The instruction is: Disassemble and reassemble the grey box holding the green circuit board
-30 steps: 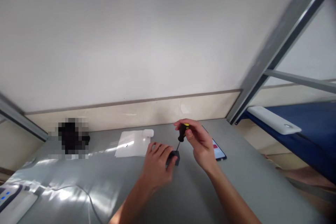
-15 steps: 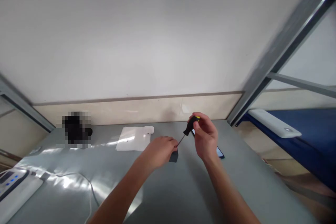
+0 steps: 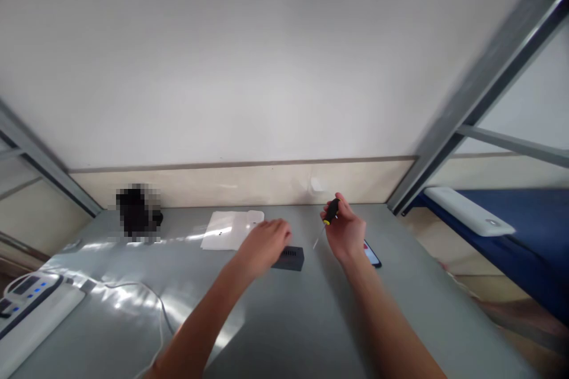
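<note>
A screwdriver (image 3: 331, 211) was held in the right hand (image 3: 347, 234), its black handle wrapped by a closed grip and its shank (image 3: 319, 238) slanted down to the near left, the tip apart from any slot or screw that could be made out. The dark box (image 3: 291, 261) was set on the tabletop (image 3: 275, 320) just left of that tip, with a row of slots showing on its upper side. The left hand (image 3: 267, 241) was poised over the box's left end with its fingers curled; whether the box was touched, or anything small was pinched in that grip, could not be told. For good control, the box would best be pressed flat by the left hand, with the fingertips kept out of the shank's line, and the driver stood square to whatever is to be turned, since a slanted tip might slip. The phone (image 3: 373, 256), partly hidden by the right wrist, should be left untouched, and the white sheet (image 3: 222, 234) at the far left might be kept flat.
</note>
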Demonstrator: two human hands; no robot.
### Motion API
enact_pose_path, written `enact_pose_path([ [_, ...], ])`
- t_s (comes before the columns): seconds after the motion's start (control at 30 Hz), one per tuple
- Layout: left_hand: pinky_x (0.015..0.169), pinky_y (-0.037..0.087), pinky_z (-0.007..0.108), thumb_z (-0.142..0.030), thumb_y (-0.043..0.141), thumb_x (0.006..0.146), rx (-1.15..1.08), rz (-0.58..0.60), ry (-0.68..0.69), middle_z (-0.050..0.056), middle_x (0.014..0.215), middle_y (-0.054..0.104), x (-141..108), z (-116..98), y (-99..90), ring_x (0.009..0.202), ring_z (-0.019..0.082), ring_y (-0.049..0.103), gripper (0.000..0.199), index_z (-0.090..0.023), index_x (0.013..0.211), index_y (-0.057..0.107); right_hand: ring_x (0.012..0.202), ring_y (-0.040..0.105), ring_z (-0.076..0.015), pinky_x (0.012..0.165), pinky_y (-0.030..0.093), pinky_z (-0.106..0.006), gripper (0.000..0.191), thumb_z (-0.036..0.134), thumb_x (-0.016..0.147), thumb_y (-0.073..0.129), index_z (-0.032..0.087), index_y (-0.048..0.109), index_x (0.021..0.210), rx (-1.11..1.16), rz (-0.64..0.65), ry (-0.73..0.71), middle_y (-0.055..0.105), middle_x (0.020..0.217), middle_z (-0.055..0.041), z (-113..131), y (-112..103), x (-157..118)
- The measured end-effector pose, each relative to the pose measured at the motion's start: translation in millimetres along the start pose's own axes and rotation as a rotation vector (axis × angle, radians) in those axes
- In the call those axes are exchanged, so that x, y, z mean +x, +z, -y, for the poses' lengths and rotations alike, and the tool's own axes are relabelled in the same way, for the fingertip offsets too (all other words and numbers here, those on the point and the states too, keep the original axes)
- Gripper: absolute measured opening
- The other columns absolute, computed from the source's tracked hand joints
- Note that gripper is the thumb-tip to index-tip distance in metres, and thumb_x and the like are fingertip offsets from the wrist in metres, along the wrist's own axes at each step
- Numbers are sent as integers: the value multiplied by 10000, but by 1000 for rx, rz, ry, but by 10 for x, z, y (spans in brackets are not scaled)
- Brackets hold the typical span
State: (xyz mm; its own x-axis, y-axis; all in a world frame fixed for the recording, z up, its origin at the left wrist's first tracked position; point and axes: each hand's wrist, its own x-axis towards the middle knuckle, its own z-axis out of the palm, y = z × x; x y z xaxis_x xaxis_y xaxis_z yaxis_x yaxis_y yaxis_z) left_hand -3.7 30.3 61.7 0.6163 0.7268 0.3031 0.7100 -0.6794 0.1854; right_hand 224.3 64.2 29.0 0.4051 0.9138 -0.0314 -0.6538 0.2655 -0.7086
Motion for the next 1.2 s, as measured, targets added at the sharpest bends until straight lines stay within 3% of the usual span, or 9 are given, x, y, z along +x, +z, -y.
enact_pose_path([
  [0.1, 823, 517, 336, -274, 428, 1075, -113, -127, -282, 43, 945, 709, -303, 475, -90, 872, 221, 675, 231, -232, 999, 642, 695, 624, -153, 609, 510, -299, 502, 345, 679, 878, 216, 682, 1122, 24, -19, 24, 639, 789, 23, -4, 0, -3],
  [0.23, 907, 518, 398, -297, 481, 1014, -82, -159, -510, 64, 952, 706, -804, 1131, -32, 917, 254, 671, 237, -221, 919, 684, 686, 614, -149, 601, 506, -290, 484, 319, 664, 878, 203, 701, 1099, 39, -36, 61, 640, 773, 18, -12, 15, -20],
  [0.37, 994, 503, 422, -374, 517, 1001, -127, -196, -573, 54, 942, 708, -1068, 1349, 134, 1017, 276, 647, 274, -244, 930, 748, 700, 615, -155, 597, 503, -291, 481, 314, 670, 875, 203, 712, 1108, 30, -33, 81, 637, 785, 12, -27, 31, -39],
  [0.53, 1048, 488, 432, -390, 500, 1016, -210, -288, -565, 62, 1008, 731, -1082, 1247, 172, 1035, 265, 640, 303, -249, 991, 767, 707, 617, -160, 603, 503, -298, 489, 340, 682, 889, 204, 698, 1111, -24, 11, 77, 641, 810, 4, -4, 75, -75],
  [0.67, 901, 536, 368, -392, 498, 1017, -286, -416, -540, 59, 978, 717, -1007, 1051, 110, 911, 228, 630, 298, -236, 1030, 751, 702, 603, -143, 572, 476, -276, 450, 369, 710, 897, 209, 720, 1092, -22, 75, 66, 637, 848, -1, 61, 179, -155],
  [0.77, 790, 539, 310, -355, 586, 965, -469, -300, -476, 32, 954, 704, -922, 741, 117, 809, 182, 609, 245, -242, 1113, 745, 721, 625, -140, 588, 510, -276, 436, 384, 720, 914, 235, 731, 1087, -37, 125, 42, 646, 903, -3, 100, 287, -251],
  [0.93, 854, 554, 312, -318, 706, 901, -714, -145, -409, 43, 1119, 740, -794, 241, 224, 954, 196, 659, 321, -259, 1216, 719, 763, 697, -178, 638, 610, -347, 398, 452, 754, 908, 269, 702, 1040, -141, 158, -79, 638, 930, 7, 83, 442, -439],
  [1.03, 863, 560, 327, -313, 653, 949, -763, -135, -405, 55, 1085, 761, -759, 178, 271, 935, 204, 678, 255, -241, 1181, 730, 759, 707, -178, 652, 639, -378, 371, 467, 801, 878, 284, 674, 1052, -204, 181, -182, 624, 930, 22, 54, 478, -510],
  [1.2, 885, 568, 352, -249, 573, 974, -769, -162, -301, 69, 1064, 776, -590, 295, 365, 925, 211, 693, 265, -226, 1170, 750, 731, 700, -157, 648, 635, -359, 364, 459, 829, 852, 278, 642, 1066, -209, 120, -279, 621, 888, 41, 22, 418, -451],
])
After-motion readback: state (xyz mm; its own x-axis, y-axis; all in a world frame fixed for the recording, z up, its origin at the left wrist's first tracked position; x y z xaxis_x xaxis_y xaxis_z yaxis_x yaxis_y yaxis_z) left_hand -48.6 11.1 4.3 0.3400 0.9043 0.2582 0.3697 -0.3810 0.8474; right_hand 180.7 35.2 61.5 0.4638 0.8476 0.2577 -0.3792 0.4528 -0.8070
